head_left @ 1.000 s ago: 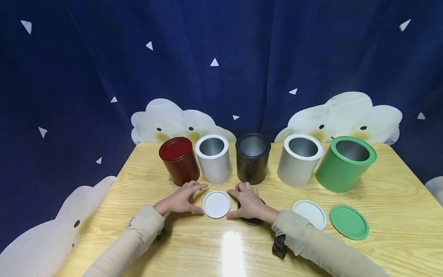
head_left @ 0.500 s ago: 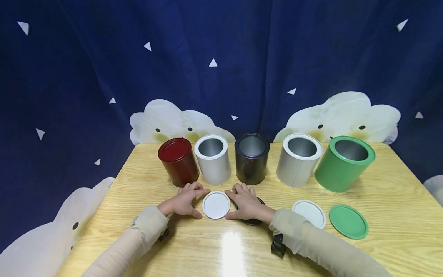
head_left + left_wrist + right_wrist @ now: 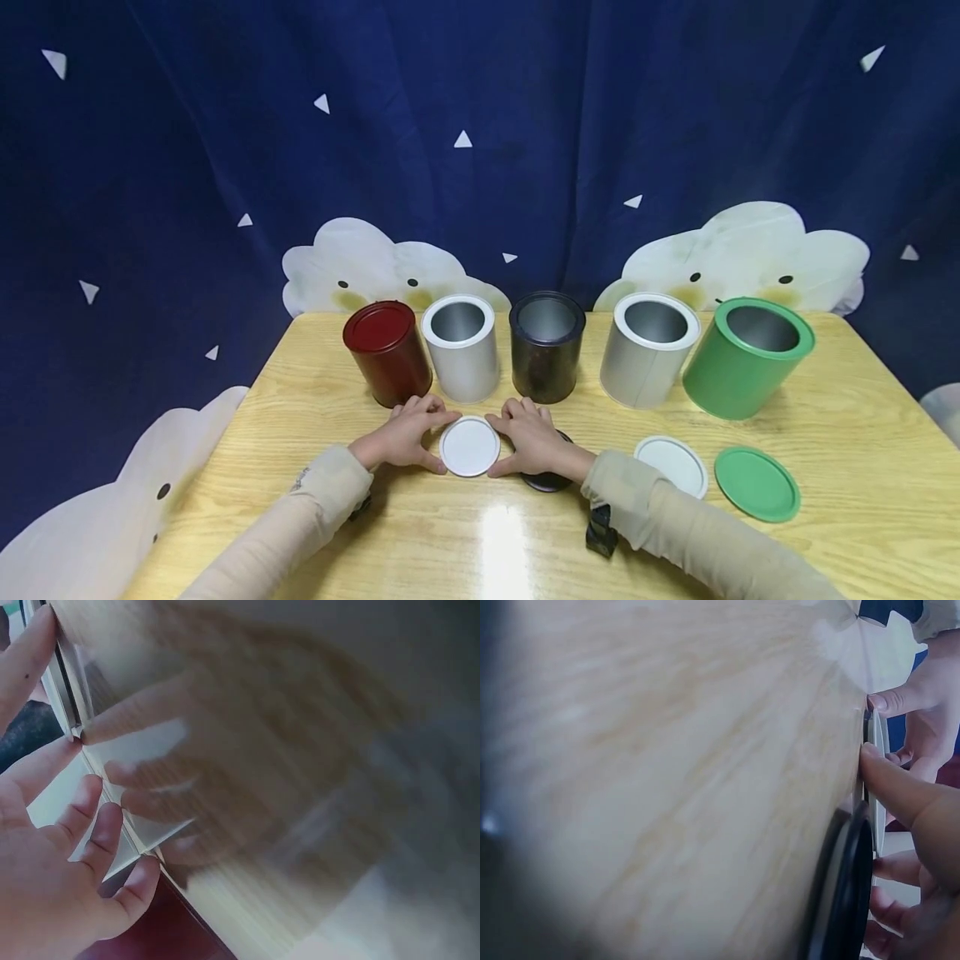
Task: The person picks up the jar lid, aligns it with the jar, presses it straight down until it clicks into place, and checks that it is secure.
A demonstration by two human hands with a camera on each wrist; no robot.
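A round white lid (image 3: pixel 470 447) lies flat on the wooden table in front of the cans. My left hand (image 3: pixel 405 436) holds its left side, thumb and forefinger at the rim. From the right, my right hand (image 3: pixel 534 443) spans the opposite rim with thumb and forefinger, its other fingers bent toward the table. In the right wrist view both thumbs meet the thin edge of the white lid (image 3: pixel 880 795). A black lid (image 3: pixel 546 482) lies partly hidden under my right hand. Behind the hands stands an uncovered white can (image 3: pixel 467 367).
A dark red can (image 3: pixel 393 358) with its lid on stands at the left of the row. Further right are an open black can (image 3: pixel 547 367), a larger white can (image 3: pixel 641 371) and a green can (image 3: pixel 738 375). Another white lid (image 3: pixel 672 465) and a green lid (image 3: pixel 757 483) lie at right.
My left hand has moved right until its thumb and forefinger reach the white lid's rim. My right hand has shifted slightly left against the lid. Cans and other lids stay put.
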